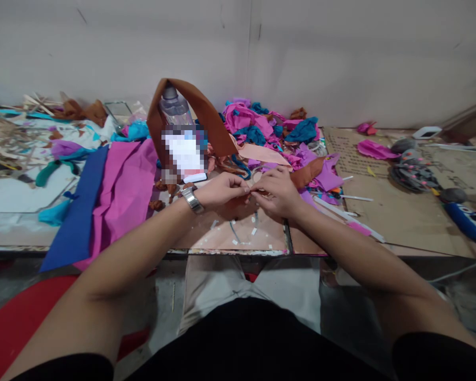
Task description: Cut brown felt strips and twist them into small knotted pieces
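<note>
My left hand (221, 189) and my right hand (276, 190) meet at the middle of the worktable, fingers pinched together on a small brown piece of fabric (250, 191). The left wrist wears a metal watch (192, 200). A longer brown fabric strip (310, 172) runs from the right hand to the right. Behind the hands stands a clear plastic bottle (177, 127) with a brown fabric strip (206, 114) draped over its top.
Pink cloth (122, 190) and blue cloth (77, 211) lie at the left. A heap of pink, teal and purple scraps (269, 129) sits behind. Cardboard sheet (396, 211) with dark items (412, 174) at the right. White wall behind; table's front edge (230, 253) near my knees.
</note>
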Demonstrator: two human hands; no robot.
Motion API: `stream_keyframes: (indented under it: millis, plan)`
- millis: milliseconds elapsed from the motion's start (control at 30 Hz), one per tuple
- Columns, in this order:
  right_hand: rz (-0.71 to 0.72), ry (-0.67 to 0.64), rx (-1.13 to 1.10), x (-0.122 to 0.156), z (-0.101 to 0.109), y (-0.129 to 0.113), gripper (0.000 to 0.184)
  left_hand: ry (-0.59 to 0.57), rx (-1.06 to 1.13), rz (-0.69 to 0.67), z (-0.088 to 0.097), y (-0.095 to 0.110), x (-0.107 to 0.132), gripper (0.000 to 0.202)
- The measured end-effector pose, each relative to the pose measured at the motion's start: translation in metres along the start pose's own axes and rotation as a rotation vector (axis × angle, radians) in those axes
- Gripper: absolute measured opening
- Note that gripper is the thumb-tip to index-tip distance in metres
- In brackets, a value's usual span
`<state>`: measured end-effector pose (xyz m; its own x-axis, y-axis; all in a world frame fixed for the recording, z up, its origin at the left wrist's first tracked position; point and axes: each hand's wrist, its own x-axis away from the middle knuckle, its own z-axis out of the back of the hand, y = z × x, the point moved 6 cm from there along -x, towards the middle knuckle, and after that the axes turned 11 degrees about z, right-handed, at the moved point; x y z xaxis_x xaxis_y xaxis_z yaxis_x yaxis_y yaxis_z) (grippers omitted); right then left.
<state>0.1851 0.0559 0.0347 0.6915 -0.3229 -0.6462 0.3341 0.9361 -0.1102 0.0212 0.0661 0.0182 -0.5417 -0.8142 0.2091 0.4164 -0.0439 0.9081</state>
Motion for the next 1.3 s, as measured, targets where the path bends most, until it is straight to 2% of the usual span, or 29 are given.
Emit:
stream_keyframes:
  millis: [200, 367, 567, 833, 1100, 1300]
  plan:
    - [-0.006, -0.029, 0.009, -0.002, -0.002, -0.001, 0.008, 0.032, 0.004, 0.054, 0.0, -0.006, -0.001, 0.043]
    - [-0.005, -0.041, -0.002, -0.004, -0.002, -0.004, 0.009, 0.072, -0.073, 0.044, 0.0, -0.005, -0.002, 0.042]
    - [-0.104, -0.083, 0.017, -0.005, -0.003, -0.004, 0.007, 0.148, -0.17, -0.006, 0.001, -0.003, -0.002, 0.04]
    - [-0.15, -0.053, -0.032, -0.006, -0.003, -0.002, 0.007, 0.225, -0.236, -0.136, 0.001, 0.007, 0.003, 0.035]
    - [-0.187, -0.055, -0.056, -0.006, -0.004, 0.001, 0.009, 0.433, -0.579, -0.282, 0.001, 0.016, 0.008, 0.033]
    - [-0.209, -0.041, -0.101, -0.005, -0.006, 0.004, 0.005, 0.487, -0.681, -0.361, -0.004, 0.018, 0.009, 0.029]
